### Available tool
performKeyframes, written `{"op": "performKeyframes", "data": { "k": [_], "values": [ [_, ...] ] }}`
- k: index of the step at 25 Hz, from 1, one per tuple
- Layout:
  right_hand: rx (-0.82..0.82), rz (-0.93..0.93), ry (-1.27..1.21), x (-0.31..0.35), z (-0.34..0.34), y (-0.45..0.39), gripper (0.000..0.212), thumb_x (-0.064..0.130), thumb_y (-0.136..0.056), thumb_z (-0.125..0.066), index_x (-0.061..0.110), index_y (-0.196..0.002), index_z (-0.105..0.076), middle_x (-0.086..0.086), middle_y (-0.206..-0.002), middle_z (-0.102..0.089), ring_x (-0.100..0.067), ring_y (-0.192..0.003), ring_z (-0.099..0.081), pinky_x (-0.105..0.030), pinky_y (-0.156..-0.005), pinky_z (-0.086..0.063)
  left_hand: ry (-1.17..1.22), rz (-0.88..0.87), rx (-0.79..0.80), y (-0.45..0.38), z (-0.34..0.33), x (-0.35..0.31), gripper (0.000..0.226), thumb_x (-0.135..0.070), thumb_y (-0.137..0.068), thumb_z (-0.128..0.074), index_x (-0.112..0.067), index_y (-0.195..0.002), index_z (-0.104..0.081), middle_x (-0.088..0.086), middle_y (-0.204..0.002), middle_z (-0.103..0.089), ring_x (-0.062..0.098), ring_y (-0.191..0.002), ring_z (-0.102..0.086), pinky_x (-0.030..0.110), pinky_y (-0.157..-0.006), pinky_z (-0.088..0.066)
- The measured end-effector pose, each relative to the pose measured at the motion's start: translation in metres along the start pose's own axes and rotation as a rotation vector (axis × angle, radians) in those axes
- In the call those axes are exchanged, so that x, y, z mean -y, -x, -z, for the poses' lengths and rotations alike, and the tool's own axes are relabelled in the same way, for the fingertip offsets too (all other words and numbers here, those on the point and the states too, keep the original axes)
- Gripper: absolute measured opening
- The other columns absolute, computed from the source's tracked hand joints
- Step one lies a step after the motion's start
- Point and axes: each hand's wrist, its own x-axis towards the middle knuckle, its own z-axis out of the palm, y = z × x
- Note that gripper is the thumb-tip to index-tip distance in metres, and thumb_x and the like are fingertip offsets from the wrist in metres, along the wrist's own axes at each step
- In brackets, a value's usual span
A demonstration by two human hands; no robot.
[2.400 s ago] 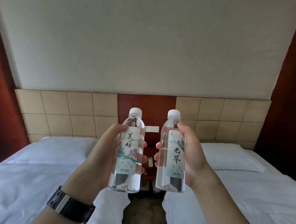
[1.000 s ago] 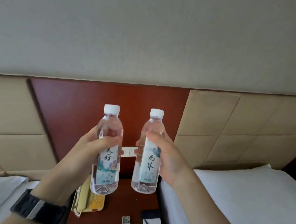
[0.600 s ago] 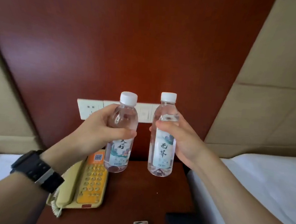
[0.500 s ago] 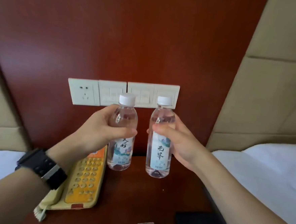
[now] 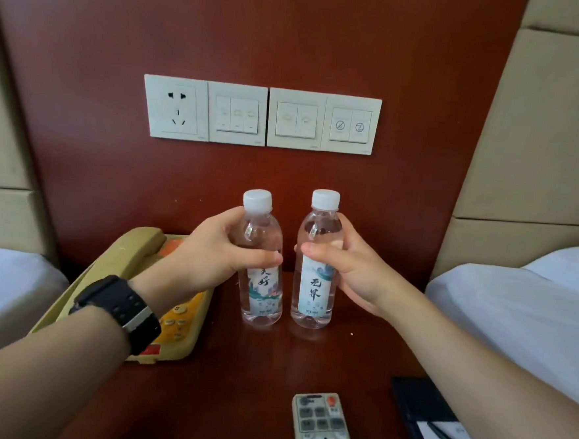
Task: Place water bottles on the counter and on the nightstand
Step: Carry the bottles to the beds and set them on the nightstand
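Head view showing two clear plastic water bottles with white caps and pale printed labels, standing upright and just beside each other toward the back of the dark red-brown wooden nightstand (image 5: 270, 372). Gripping the left-hand clear bottle (image 5: 262, 279) at the shoulder with the left hand (image 5: 217, 258), thumb across the front, fingers wrapped behind. Clamping the right-hand clear bottle (image 5: 315, 276) likewise with the right hand (image 5: 349, 275). Bases appearing to be resting on the wood (contact looking made, though not certain from this angle). Holding high on each body, probably to be keeping the labels facing forward and the bases free for seating. Judging the nightstand step as nearly done, release not yet made.

Noting obstacles: beige corded telephone with orange keypad (image 5: 130, 276) lying just left of the left-hand bottle, partly under the left wrist wearing a black wristwatch (image 5: 121, 307). Grey remote control (image 5: 323, 427) lying near the front edge, well apart from the bottles. Black notepad folder with a pen (image 5: 437, 432) sitting at the front right corner. White-sheeted beds (image 5: 531, 322) flanking both sides. White wall switch panel (image 5: 261, 116) sitting well above the caps.

Finding open wood between bottles and remote, so leaving room for drawing both hands straight back. Watching for the left wrist catching the handset.
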Motion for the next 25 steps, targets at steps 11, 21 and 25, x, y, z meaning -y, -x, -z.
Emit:
{"op": "performKeyframes", "data": {
  "k": [11, 21, 25],
  "values": [
    [0.066, -0.144, 0.367, -0.015, 0.013, 0.015, 0.078, -0.004, -0.068, -0.084, 0.031, -0.128, -0.049, 0.006, -0.113, -0.071, -0.007, -0.102, -0.070, -0.026, -0.083, -0.058, -0.322, 0.111, 0.129, 0.005, -0.015, 0.034, 0.071, -0.020, -0.051, -0.092, -0.028, -0.111, -0.055, -0.006, -0.099, -0.077, 0.005, -0.088, -0.073, 0.034, -0.083, -0.060],
    [-0.004, -0.195, 0.615, -0.028, 0.027, -0.011, 0.070, 0.011, -0.065, -0.090, 0.040, -0.114, -0.048, 0.008, -0.115, -0.069, -0.012, -0.104, -0.067, -0.040, -0.098, -0.053, -0.241, 0.289, 0.125, -0.021, -0.026, 0.023, 0.063, 0.000, -0.065, -0.085, -0.022, -0.115, -0.053, -0.001, -0.099, -0.073, 0.011, -0.082, -0.072, 0.040, -0.066, -0.064],
    [-0.056, -0.190, 0.593, -0.036, 0.033, -0.022, 0.075, 0.006, -0.068, -0.087, 0.033, -0.124, -0.045, 0.008, -0.118, -0.066, -0.012, -0.102, -0.067, -0.037, -0.096, -0.053, -0.238, 0.331, 0.100, -0.036, -0.024, 0.029, 0.064, 0.000, -0.063, -0.087, -0.017, -0.114, -0.053, 0.006, -0.104, -0.074, 0.023, -0.090, -0.073, 0.052, -0.072, -0.062]
  ]
}}
